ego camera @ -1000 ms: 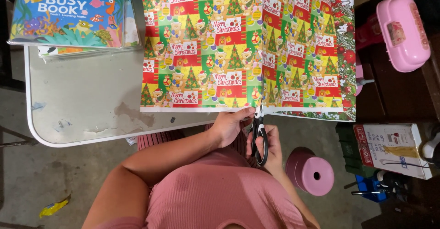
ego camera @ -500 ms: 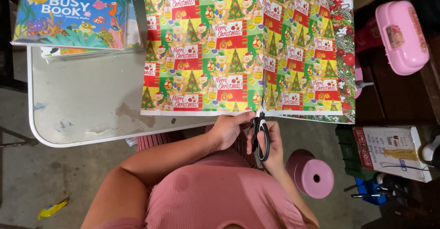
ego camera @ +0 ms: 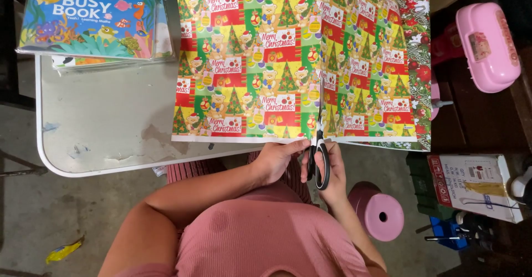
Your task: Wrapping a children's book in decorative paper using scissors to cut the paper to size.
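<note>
Scissors [ego camera: 318, 158] gripped in our right hand [ego camera: 332, 171] could tear crooked if our left hand [ego camera: 280, 158], pinching the wrapping paper [ego camera: 249, 61] beside them, lets it slacken.

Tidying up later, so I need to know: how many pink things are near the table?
2. A pink case sits at the upper right, beyond the wrapping paper. A pink stool stands on the floor by the right hand. Others may be hidden.

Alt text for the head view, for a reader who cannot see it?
A person's right hand holds black-handled scissors at the near edge of festive wrapping paper, while the left hand steadies that edge on a white table. A children's book lies at the far left corner.
</note>
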